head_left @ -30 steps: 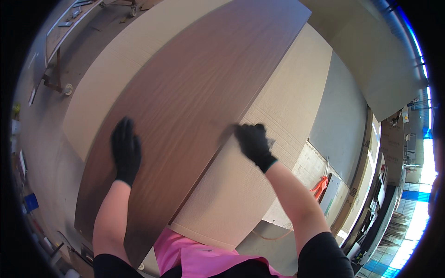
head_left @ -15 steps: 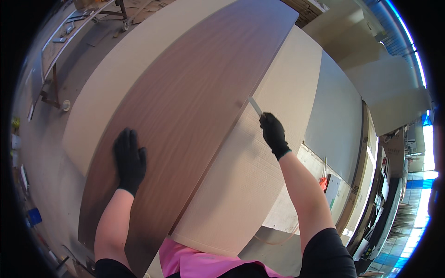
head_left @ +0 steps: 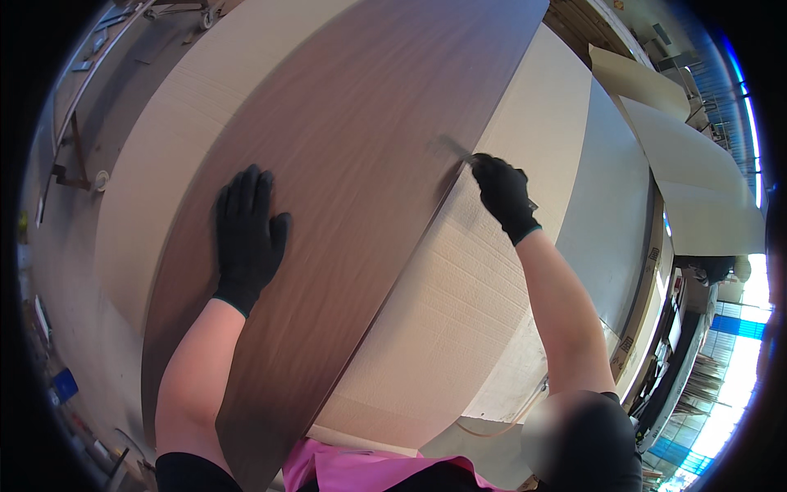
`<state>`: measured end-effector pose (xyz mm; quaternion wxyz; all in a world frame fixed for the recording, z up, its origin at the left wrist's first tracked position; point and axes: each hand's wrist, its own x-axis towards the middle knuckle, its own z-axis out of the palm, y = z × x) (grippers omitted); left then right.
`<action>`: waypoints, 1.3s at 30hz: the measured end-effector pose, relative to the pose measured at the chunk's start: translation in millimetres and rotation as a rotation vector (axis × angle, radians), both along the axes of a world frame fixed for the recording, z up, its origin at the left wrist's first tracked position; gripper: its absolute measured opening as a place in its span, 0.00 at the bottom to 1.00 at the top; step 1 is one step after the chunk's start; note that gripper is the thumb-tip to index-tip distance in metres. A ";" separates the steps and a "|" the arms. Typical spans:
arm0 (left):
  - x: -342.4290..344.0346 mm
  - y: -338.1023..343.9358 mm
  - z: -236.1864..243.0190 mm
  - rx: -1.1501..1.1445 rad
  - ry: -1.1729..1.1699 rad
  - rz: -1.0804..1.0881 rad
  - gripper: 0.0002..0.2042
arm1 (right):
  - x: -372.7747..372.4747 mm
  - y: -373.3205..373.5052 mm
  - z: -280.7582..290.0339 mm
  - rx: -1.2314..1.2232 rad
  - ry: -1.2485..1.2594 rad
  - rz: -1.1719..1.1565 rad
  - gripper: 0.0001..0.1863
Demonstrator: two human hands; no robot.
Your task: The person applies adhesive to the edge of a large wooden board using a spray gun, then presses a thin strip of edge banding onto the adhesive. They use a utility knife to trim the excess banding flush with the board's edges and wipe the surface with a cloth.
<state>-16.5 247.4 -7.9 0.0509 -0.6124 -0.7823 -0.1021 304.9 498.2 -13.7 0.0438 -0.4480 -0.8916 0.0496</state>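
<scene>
Nearest, a pink cloth [head_left: 369, 469] at the person's waist lies beside the near end of the brown wood-grain panel [head_left: 348, 176], the landmark for what follows. The panel lies flat, running lengthwise away from the body, over cardboard [head_left: 434, 328] that shows along both of its long sides. Off the panel's near right side, a thin cord [head_left: 492, 432] curves low down.

The left hand [head_left: 247, 238], black-gloved, lies palm down on the left half of the panel, fingers extended, thumb apart, grasping nothing. Somewhat farther along, the right hand [head_left: 502, 193], likewise gloved, is closed around a thin tool [head_left: 453, 151] at the panel's right edge. The tool's tip reaches in over the surface; blur hides its exact form and whether it touches.

Possible faults, by judgement: a tip held too steeply or pressed too hard could scratch the face or chip the edge; a slip could carry it across toward the left hand; light pressure from that hand could let the panel slide on the cardboard.

Beyond the panel's right side lies a grey sheet [head_left: 602, 197]; farther off, past its far right, stand tan sheets [head_left: 684, 148], and past its far left, a wheeled frame's caster [head_left: 102, 180].
</scene>
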 end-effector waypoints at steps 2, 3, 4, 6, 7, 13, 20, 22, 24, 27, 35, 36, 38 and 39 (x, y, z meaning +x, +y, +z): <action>-0.3 0.8 2.9 -0.014 -0.030 0.003 0.27 | -5.3 -7.7 8.1 0.028 0.090 -0.045 0.11; -1.0 1.6 4.4 -0.028 -0.031 0.014 0.27 | -10.7 -12.5 13.2 -0.028 0.070 0.051 0.10; -1.7 2.2 5.5 -0.015 -0.045 0.005 0.27 | -16.4 -30.7 18.3 -0.031 0.043 0.108 0.09; -3.0 2.8 6.7 -0.025 -0.055 0.012 0.27 | -23.8 -82.8 31.0 0.033 -0.211 0.200 0.07; -3.6 2.7 6.6 -0.005 -0.062 -0.001 0.28 | -24.0 -96.4 32.8 -0.064 -0.200 0.276 0.08; -2.9 -0.7 0.8 0.037 -0.043 -0.009 0.27 | -16.0 -96.0 20.0 -0.038 0.069 0.123 0.04; -0.7 -0.5 -5.0 0.188 -0.074 -0.016 0.24 | -30.1 -264.0 23.6 -0.316 -0.014 0.373 0.09; -2.6 -17.8 -10.2 0.219 -0.073 -0.023 0.23 | -30.7 -264.0 25.3 -0.181 -0.075 0.419 0.08; -0.8 -52.5 -17.2 0.258 -0.056 -0.040 0.23 | -30.0 -254.4 22.0 -0.009 -0.104 0.182 0.07; -11.7 -160.6 -21.8 0.155 -0.031 0.006 0.23 | -31.4 -271.9 15.2 -0.075 -0.039 0.247 0.07; -33.6 -481.1 -14.2 -0.056 0.147 0.453 0.26 | -45.0 -458.2 19.7 -0.119 -0.052 0.446 0.07; -33.2 -497.3 -16.3 -0.002 0.182 0.459 0.26 | -45.8 -455.2 18.0 -0.100 -0.117 0.440 0.07; -33.0 -508.8 -23.1 -0.029 0.105 0.510 0.26 | -45.8 -446.1 11.3 0.034 0.018 0.274 0.07; -33.3 -508.7 -25.2 -0.019 0.095 0.515 0.26 | -45.4 -451.4 7.2 -0.004 -0.040 0.310 0.07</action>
